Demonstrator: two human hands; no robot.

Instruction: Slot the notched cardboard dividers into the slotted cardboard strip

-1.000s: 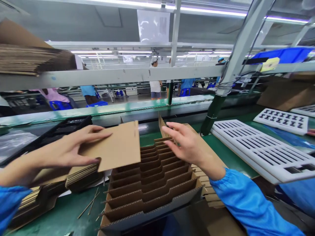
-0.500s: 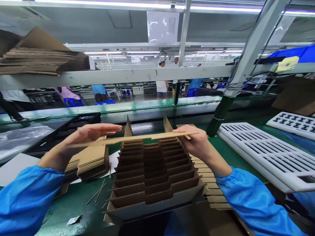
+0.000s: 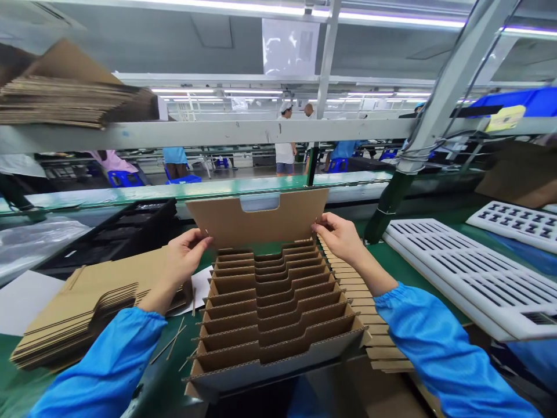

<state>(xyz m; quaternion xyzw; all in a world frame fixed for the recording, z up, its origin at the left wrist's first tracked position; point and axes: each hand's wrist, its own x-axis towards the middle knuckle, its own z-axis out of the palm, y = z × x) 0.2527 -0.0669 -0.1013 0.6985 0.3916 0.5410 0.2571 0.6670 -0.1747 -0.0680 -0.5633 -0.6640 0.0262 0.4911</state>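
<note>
A notched cardboard sheet [image 3: 261, 223] stands upright between my hands at the far end of a cardboard divider box [image 3: 274, 325]. My left hand [image 3: 185, 252] pinches its lower left corner, and my right hand [image 3: 337, 232] pinches the right edge. Several notched dividers cross the box in rows, their ends poking past its sides. Beside the box on the left lies a stack of flat cardboard sheets [image 3: 87, 296], partly behind my left forearm. A row of slotted cardboard strips [image 3: 352, 290] lies along the right side.
White slotted plastic trays [image 3: 461, 267] lie at the right. A black tray [image 3: 117, 232] and clear plastic [image 3: 43, 241] are at the left. A green post [image 3: 387, 203] rises behind my right hand. More cardboard [image 3: 73, 98] is stacked on the overhead rail. People are in the background.
The sheet has swung from nearly flat, edge-on, to upright beyond the box. My left hand has moved right and closed on its corner; my right hand has shifted slightly.
</note>
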